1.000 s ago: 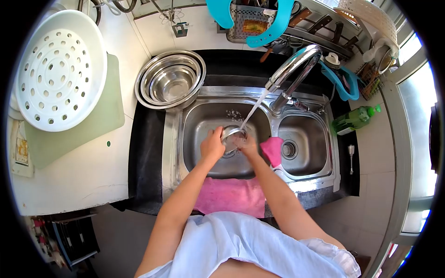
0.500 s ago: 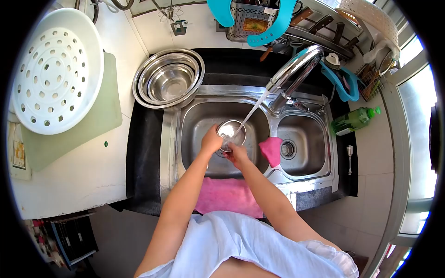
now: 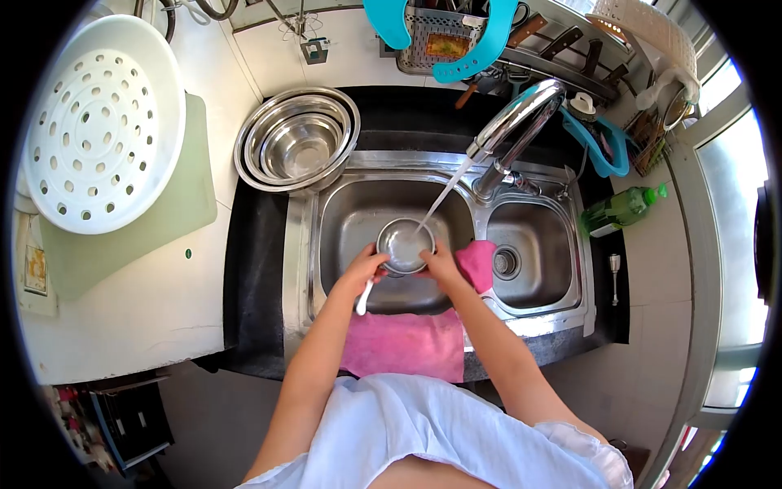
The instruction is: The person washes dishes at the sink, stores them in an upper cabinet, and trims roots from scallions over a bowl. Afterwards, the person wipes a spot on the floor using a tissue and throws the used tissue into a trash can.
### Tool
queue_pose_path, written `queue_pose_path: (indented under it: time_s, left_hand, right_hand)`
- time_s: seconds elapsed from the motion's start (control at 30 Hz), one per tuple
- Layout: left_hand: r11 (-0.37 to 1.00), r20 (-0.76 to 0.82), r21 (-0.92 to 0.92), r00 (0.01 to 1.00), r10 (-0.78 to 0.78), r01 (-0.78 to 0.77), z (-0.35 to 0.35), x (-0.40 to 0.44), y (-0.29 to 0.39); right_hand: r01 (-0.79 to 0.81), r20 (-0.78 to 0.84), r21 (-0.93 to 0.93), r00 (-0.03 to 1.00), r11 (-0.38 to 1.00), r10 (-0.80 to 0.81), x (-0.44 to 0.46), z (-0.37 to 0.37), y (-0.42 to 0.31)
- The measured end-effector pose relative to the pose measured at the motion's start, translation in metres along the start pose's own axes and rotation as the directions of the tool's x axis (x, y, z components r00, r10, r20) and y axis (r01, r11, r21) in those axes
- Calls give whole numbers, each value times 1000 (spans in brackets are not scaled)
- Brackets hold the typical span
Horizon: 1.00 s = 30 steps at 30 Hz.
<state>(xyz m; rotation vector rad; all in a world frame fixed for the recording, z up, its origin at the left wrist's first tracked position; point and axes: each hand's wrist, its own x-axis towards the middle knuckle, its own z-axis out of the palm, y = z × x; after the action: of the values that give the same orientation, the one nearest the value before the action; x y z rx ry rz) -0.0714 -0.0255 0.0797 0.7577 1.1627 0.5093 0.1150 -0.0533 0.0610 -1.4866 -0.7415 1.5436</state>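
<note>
Black counter (image 3: 257,269), sink (image 3: 350,216) beneath bowl (image 3: 404,248)

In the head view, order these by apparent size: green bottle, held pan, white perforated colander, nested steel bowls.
1. White perforated colander
2. Nested steel bowls
3. Held pan and green bottle: too alike in apparent size to rank.

one camera, worn on the person's head, looks forward and steeply down from close above the sink (image 3: 391,157). its wide, black-cornered view centres near the left hand (image 3: 362,269) and right hand (image 3: 441,266), spanning from the white strainer (image 3: 99,130) to the window frame (image 3: 697,253), with the shirt (image 3: 391,416) at the bottom edge.
</note>
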Motion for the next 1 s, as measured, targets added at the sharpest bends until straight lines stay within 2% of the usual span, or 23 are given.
queue_pose_path:
  time_s: [0.07, 0.13, 0.2, 0.27, 0.33, 0.4, 0.47, 0.5, 0.53, 0.57, 0.6, 0.63, 0.67, 0.7, 0.73, 0.77, 0.8, 0.83, 0.87, 0.9, 0.93, 0.97, 1.0]
  left_hand:
    - [994, -30, -63, 995, -94, 92, -7, -5, 2]
    - [998, -62, -60, 998, -32, 28, -7, 3, -6]
    - [996, -55, -16, 995, 83, -84, 3, 9, -12]
    - [995, -36, 6, 995, 97, -97, 5, 8, -16]
    - [999, -107, 32, 994, 33, -30, 0, 3, -15]
    - [999, -141, 44, 989, 38, -32, 1, 9, -18]
    - [982, -356, 138, 918, 173, -131, 16, 15, -17]
    - [980, -354, 169, 921, 162, -107, 17, 27, -24]
    - [979, -350, 170, 922, 163, -109, 21, 27, -22]
    - [999, -237, 4, 971, 39, -40, 26, 29, -18]
    - [987, -100, -152, 993, -66, 50, 29, 32, -15]
    - [973, -20, -184, 989, -144, 138, 30, 43, -18]
    - [974, -16, -183, 990, -137, 132, 35, 49, -19]
    - [910, 95, -361, 979, -182, 204, 46, 51, -17]
    - [865, 154, -442, 970, -190, 240, 50, 51, -14]
    - [811, 213, -513, 957, -198, 282, 54, 51, -12]
    - [855, 253, -458, 957, -139, 245, 55, 49, -13]
    - [893, 296, -400, 951, -87, 206, 54, 47, -15]
    - [926, 342, -341, 939, -41, 164, 53, 46, -16]
    - [926, 343, -338, 938, -43, 166, 52, 46, -16]
    - [917, 431, -286, 892, -137, 279, 49, 47, -15]
    - [895, 509, -223, 830, -231, 386, 44, 49, -14]
    - [864, 576, -151, 753, -318, 481, 41, 49, -13]
  right_hand:
    - [-112, 9, 35, 994, 993, 111, -11, 12, -7]
    - [-152, 34, 12, 988, 988, 152, -7, 12, -9]
    - [-102, 24, 105, 995, 989, 100, -3, 2, -5]
    - [-96, 39, 99, 995, 990, 93, -6, -5, 2]
    - [-179, 91, 193, 982, 965, 164, -14, 1, 1]
    - [-152, 106, 145, 985, 978, 137, -13, 8, -1]
    - [23, -6, -61, 1000, 998, -23, -8, 16, -7]
    - [24, -10, -58, 1000, 998, -25, -12, 20, -12]
    - [178, -100, -414, 966, 893, -239, -19, 25, -21]
    - [251, -102, -725, 881, 641, -461, -23, 29, -28]
    - [253, -103, -729, 878, 635, -468, -25, 34, -32]
    - [376, -49, -773, 768, 511, -639, -28, 39, -32]
    - [472, 17, -804, 626, 361, -780, -29, 45, -32]
    - [500, 45, -789, 628, 358, -777, -30, 50, -33]
    - [500, 45, -790, 624, 355, -780, -29, 52, -35]
    - [507, 120, -828, 576, 238, -809, -28, 53, -38]
    - [506, 198, -854, 528, 119, -826, -27, 54, -43]
    - [542, 189, -834, 465, 109, -865, -26, 54, -53]
    - [540, 184, -834, 465, 112, -866, -18, 51, -60]
    - [500, 14, -736, 686, 457, -727, -8, 43, -65]
    - [365, -98, -562, 862, 742, -498, 3, 34, -68]
    - [277, -165, -342, 923, 898, -347, 16, 27, -67]
    - [274, -45, -186, 957, 944, -286, 16, 20, -75]
